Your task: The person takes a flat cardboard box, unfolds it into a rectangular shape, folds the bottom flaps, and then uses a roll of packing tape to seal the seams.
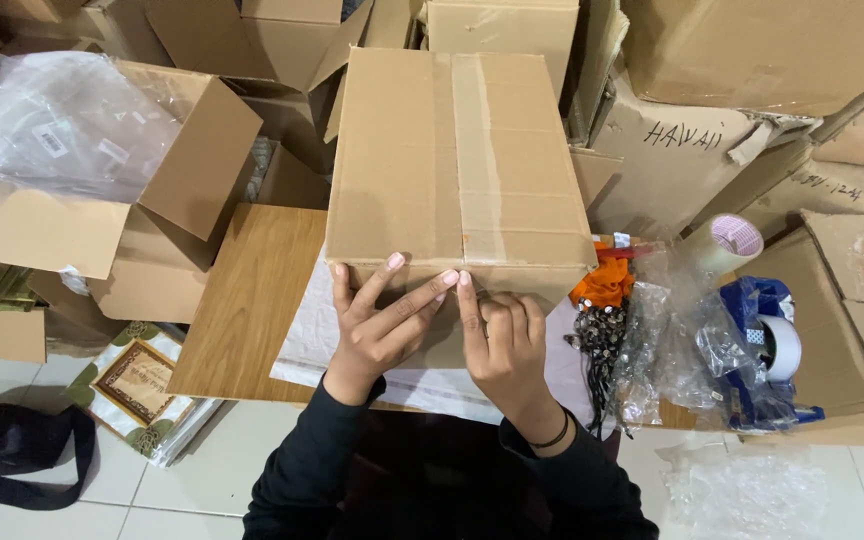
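A closed brown cardboard box [457,160] with a strip of clear tape down its top stands on a wooden board [252,300]. My left hand [377,325] lies flat against the box's near face, fingers spread up to the top edge. My right hand [505,350] presses on the same face beside it, index finger stretched to the tape's end at the edge, other fingers curled. Both sleeves are black. White sheets [307,340] lie under the box.
An open carton with clear plastic bags [62,130] sits at the left. Stacked cartons [752,60] fill the back and right. A tape roll [737,240], a blue tape dispenser [767,345], an orange cloth [602,285] and crumpled plastic lie at the right. A black strap [12,455] lies on the tiled floor.
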